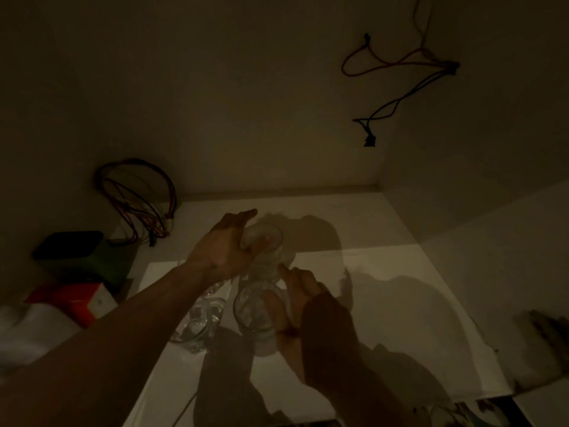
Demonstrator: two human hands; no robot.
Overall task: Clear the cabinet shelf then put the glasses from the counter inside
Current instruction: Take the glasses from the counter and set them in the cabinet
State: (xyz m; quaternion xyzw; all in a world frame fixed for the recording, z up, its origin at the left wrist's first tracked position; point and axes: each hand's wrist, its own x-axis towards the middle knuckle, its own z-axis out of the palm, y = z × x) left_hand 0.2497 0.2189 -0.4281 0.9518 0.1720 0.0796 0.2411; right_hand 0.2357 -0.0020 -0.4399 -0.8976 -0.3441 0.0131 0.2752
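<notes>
Dim white cabinet shelf (pixel 385 297), loose wires (pixel 138 198)

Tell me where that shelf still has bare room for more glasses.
Bare: the shelf right of both hands, out to the side wall, and the strip behind them along the back wall. Crowded: the left, with glasses, boxes and wires.

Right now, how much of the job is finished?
Partly done. Some glasses already stand on the shelf. The left hand holds one glass and the right hand another glass, both inside the cabinet. Boxes and wires remain at the left. The counter is not visible.
</notes>
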